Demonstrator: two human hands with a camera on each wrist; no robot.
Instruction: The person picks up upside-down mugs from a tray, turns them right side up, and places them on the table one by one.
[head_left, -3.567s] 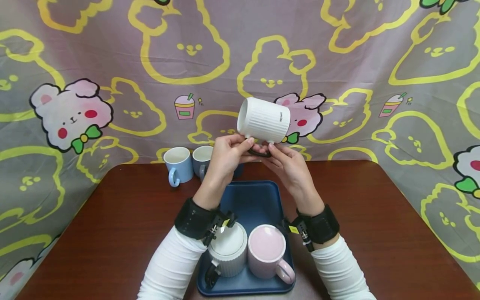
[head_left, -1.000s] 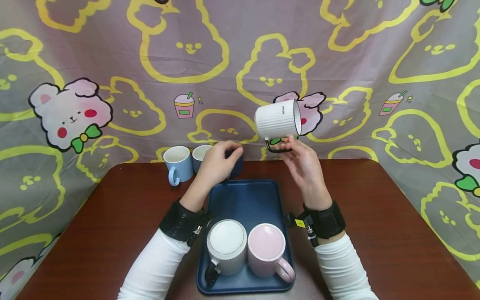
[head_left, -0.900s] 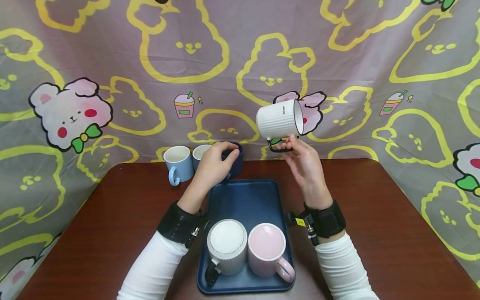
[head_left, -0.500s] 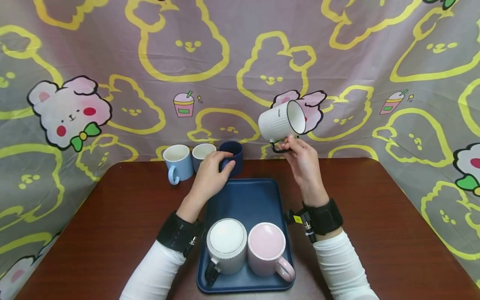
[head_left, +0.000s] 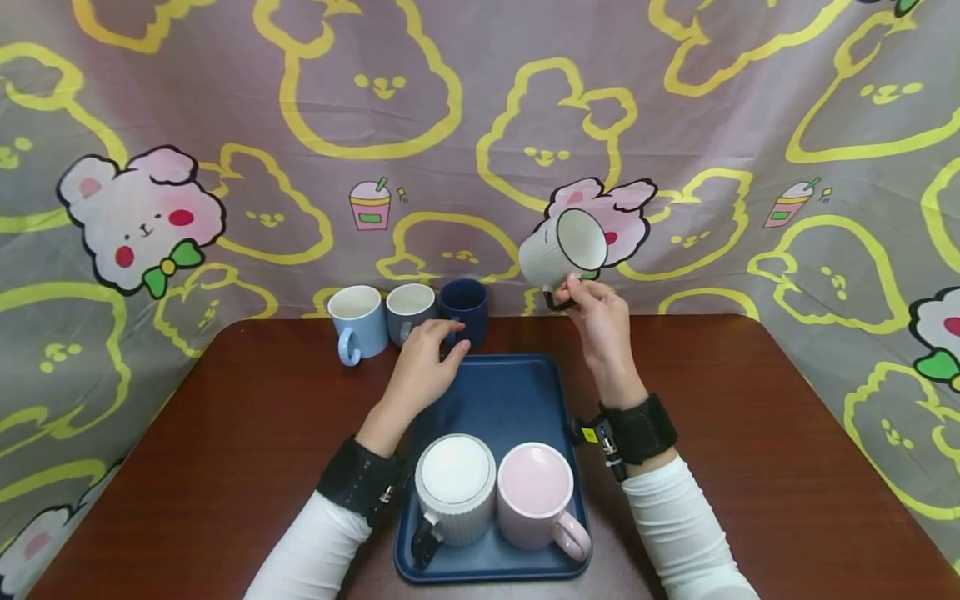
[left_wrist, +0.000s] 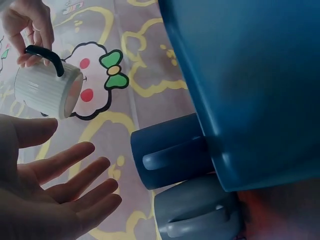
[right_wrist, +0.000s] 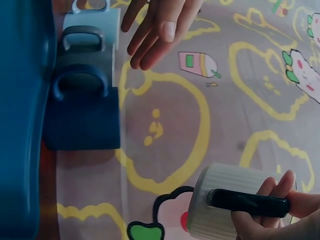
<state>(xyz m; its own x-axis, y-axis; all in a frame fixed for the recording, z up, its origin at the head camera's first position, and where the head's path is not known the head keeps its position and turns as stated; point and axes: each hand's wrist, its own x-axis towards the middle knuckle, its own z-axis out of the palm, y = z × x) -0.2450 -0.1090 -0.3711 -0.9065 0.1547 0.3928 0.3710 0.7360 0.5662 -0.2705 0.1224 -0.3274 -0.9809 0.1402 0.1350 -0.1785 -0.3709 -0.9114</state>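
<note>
The right hand pinches the black loop handle of a white ribbed ceramic mug, fingers and thumb curled round it, and holds the mug in the air at about 1 o'clock from the dark blue rectangular tray. The mug lies tipped on its side, its long axis running roughly from 8 o'clock to 2 o'clock, with the black-rimmed mouth turned up and toward the camera and the handle underneath, against the fingers. The right wrist view shows the same grip on the handle.

The left hand holds nothing. Its fingers are straight and relaxed, hovering over the tray's far left corner, just short of the navy ceramic mug at its 12 o'clock; the left wrist view shows the open palm with a gap to that mug. So the left hand is the nearer one to the row at the far edge of the brown wooden surface: navy mug, grey-blue mug and light blue mug.

Against 3.6 s ago, the left hand has let go of the white mug and dropped toward the row; since then the mug has swung so its mouth faces right and toward the camera instead of left. Half a second ago the left fingers touched the navy mug; now they are drawn slightly back.
</note>
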